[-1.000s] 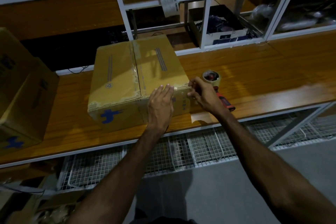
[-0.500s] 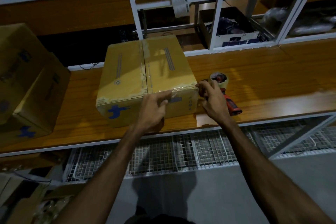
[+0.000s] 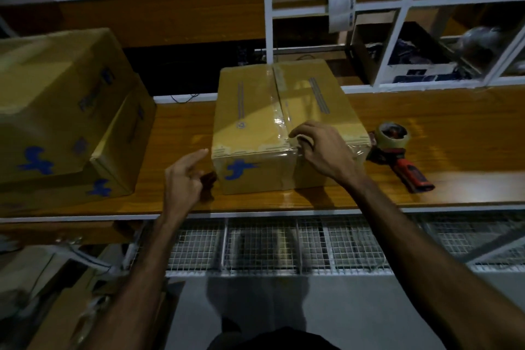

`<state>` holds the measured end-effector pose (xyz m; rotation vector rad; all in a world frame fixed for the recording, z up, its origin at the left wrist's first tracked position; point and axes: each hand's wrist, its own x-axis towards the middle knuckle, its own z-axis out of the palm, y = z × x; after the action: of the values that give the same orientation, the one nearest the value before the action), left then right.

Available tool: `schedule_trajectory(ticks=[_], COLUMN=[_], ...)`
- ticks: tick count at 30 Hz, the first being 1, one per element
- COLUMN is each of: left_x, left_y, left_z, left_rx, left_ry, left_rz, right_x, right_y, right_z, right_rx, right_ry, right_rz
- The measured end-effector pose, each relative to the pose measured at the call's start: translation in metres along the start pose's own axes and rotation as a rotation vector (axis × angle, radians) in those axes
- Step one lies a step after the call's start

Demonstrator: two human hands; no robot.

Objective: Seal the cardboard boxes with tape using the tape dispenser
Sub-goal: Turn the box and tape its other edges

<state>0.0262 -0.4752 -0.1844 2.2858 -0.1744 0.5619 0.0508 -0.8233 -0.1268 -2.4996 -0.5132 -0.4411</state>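
Our right hand (image 3: 324,152) presses curled fingers on the taped front edge of the brown cardboard box (image 3: 279,122) on the wooden shelf (image 3: 443,122). Our left hand (image 3: 183,179) hovers beside it, loose, holding nothing. The red-handled tape dispenser (image 3: 397,150) lies just right of the box.

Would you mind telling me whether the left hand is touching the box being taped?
Apart. The head view shows bare tabletop between the left hand and the box.

A dim packing storeroom: white metal racking (image 3: 267,37) (wooden shelves), stacked cardboard boxes (image 3: 65,111), wire-mesh bins (image 3: 261,241) below.
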Motion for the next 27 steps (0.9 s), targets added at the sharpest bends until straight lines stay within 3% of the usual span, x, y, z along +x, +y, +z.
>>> schedule_trajectory(ticks=[8, 21, 27], left_x=[0.013, 0.04, 0.045], left_y=[-0.025, -0.042, -0.047], left_z=[0.017, 0.017, 0.017], left_rx=[-0.035, 0.169, 0.123], left_ry=[-0.097, -0.279, -0.22], left_rz=[0.207, 0.532, 0.623], right_x=[0.045, 0.027, 0.026], right_y=[-0.055, -0.078, -0.087], right_z=[0.04, 0.07, 0.076], right_rx=[0.006, -0.111, -0.11], right_ry=[-0.232, -0.053, -0.004], right_rz=[0.063, 0.22, 0.281])
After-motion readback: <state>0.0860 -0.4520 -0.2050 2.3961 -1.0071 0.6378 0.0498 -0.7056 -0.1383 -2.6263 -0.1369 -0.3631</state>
